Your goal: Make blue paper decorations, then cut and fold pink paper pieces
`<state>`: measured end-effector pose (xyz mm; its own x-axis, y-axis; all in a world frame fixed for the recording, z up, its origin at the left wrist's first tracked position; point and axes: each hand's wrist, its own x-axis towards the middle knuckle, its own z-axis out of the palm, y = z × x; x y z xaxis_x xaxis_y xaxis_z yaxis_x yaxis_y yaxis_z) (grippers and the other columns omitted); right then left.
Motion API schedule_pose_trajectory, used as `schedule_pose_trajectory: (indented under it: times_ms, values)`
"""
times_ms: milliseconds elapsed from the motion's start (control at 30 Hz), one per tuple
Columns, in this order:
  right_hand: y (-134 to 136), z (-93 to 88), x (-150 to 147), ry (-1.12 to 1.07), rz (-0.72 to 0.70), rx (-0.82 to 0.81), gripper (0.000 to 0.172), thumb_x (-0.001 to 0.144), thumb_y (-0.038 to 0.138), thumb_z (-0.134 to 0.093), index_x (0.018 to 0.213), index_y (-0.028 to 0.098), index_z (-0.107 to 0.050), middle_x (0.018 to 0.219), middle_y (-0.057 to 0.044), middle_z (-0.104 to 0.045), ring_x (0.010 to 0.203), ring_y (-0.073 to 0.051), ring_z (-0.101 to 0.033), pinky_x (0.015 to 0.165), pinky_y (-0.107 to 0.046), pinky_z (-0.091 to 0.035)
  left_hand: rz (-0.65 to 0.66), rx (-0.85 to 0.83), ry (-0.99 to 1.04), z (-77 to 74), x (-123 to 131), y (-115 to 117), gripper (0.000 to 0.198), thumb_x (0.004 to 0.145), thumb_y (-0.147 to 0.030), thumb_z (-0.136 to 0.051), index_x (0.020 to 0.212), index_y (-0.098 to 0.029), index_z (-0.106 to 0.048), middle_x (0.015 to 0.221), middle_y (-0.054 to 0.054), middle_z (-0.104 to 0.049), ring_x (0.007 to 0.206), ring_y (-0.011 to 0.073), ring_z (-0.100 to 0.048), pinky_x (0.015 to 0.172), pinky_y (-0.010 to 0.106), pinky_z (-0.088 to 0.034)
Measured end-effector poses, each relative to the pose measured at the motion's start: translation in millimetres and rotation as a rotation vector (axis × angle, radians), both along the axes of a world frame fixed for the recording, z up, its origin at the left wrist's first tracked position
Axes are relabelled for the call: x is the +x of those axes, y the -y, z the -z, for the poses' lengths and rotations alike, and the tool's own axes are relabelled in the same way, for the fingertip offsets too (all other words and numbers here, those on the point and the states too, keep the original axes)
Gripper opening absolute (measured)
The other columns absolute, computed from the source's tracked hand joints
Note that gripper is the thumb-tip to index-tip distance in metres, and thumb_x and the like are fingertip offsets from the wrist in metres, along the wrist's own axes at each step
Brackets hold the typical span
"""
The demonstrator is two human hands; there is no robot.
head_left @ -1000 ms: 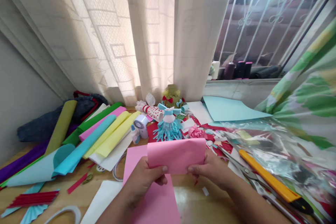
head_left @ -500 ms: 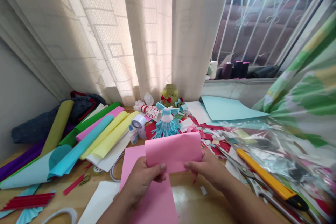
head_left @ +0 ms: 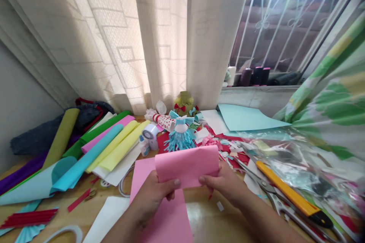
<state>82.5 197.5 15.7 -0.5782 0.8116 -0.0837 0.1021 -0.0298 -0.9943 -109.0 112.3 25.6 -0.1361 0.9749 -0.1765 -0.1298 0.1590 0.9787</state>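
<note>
A folded-over piece of pink paper is held up above the table between both hands, its top edge curved. My left hand pinches its lower left corner, thumb in front and fingers behind. At the lower right, my right hand grips it the same way. Beneath my left hand lies a larger pink sheet, flat on the wood and partly covered by my forearm. Just behind the held paper stands a blue fringed paper figure with a white round middle.
Rolled coloured papers lie at left. A glue bottle and a tape roll stand mid-table. Scissors and a yellow utility knife lie at right, beside clear plastic bags. Paper scraps are strewn behind.
The folded pink paper and both hands have shifted very slightly left and down. Both hands keep the same hold.
</note>
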Motion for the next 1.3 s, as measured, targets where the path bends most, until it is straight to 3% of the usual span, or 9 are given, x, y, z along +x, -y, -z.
schedule_pose_trajectory:
  times_ms: [167, 367, 500, 600, 767, 967, 1300]
  values:
    - [-1, 4.5, 2, -0.011, -0.023, 0.008, 0.019, 0.063, 0.029, -0.071, 0.066, 0.013, -0.062, 0.054, 0.0, -0.057, 0.046, -0.009, -0.048, 0.044, -0.021, -0.038, -0.047, 0.0, -0.085, -8.7, 0, 1, 0.019, 0.06, -0.023, -0.072, 0.071, -0.013, -0.061, 0.054, -0.003, -0.051, 0.051, 0.0098, -0.041, 0.049, 0.023, -0.032]
    - [0, 4.1, 3, -0.035, -0.029, -0.002, 0.021, 0.068, 0.031, -0.07, 0.069, 0.012, -0.062, 0.054, 0.0, -0.057, 0.044, -0.009, -0.049, 0.043, -0.021, -0.04, -0.072, 0.011, 0.015, -2.9, -9, -3, 0.016, 0.064, -0.021, -0.071, 0.058, -0.013, -0.058, 0.047, -0.006, -0.045, 0.048, 0.0074, -0.034, 0.048, 0.022, -0.028]
    - [4, 1.4, -3, -0.218, 0.059, -0.074, 0.024, 0.068, 0.032, -0.072, 0.074, 0.012, -0.061, 0.052, 0.002, -0.056, 0.043, -0.007, -0.046, 0.043, -0.019, -0.037, -0.088, 0.058, 0.189, 2.4, -2, -5, 0.018, 0.061, -0.025, -0.077, 0.069, -0.012, -0.067, 0.062, 0.0, -0.06, 0.05, 0.0067, -0.039, 0.051, 0.022, -0.03]
    - [9, 4.1, -10, -0.324, 0.095, -0.14, 0.026, 0.066, 0.031, -0.074, 0.074, 0.01, -0.062, 0.05, 0.002, -0.055, 0.042, -0.007, -0.045, 0.041, -0.019, -0.034, -0.07, 0.088, 0.127, 7.0, 5, -3, 0.02, 0.061, -0.027, -0.078, 0.073, -0.012, -0.071, 0.065, 0.004, -0.064, 0.052, 0.0085, -0.045, 0.053, 0.023, -0.034]
    - [12, 9.4, -13, -0.293, 0.045, -0.175, 0.027, 0.066, 0.033, -0.074, 0.071, 0.009, -0.063, 0.05, 0.0, -0.056, 0.039, -0.006, -0.044, 0.039, -0.018, -0.031, -0.052, 0.098, -0.001, 14.7, 8, -1, 0.025, 0.071, -0.035, -0.071, 0.063, -0.011, -0.07, 0.051, 0.001, -0.057, 0.051, 0.0099, -0.047, 0.056, 0.024, -0.035]
    - [16, 5.4, -13, -0.259, 0.011, -0.186, 0.024, 0.065, 0.03, -0.074, 0.07, 0.009, -0.062, 0.048, 0.002, -0.054, 0.04, -0.006, -0.045, 0.039, -0.017, -0.031, -0.07, 0.089, 0.014, 19.2, 10, -2, 0.025, 0.071, -0.035, -0.071, 0.063, -0.012, -0.07, 0.052, 0.002, -0.058, 0.052, 0.0105, -0.049, 0.056, 0.024, -0.037]
    - [19, -0.5, -14, -0.247, -0.03, -0.182, 0.029, 0.063, 0.037, -0.075, 0.064, 0.011, -0.06, 0.048, 0.002, -0.053, 0.042, -0.006, -0.044, 0.04, -0.018, -0.032, -0.08, 0.089, 0.109, 12.1, 16, 3, 0.021, 0.068, -0.031, -0.072, 0.064, -0.012, -0.067, 0.058, 0.003, -0.062, 0.051, 0.0107, -0.049, 0.052, 0.024, -0.04]
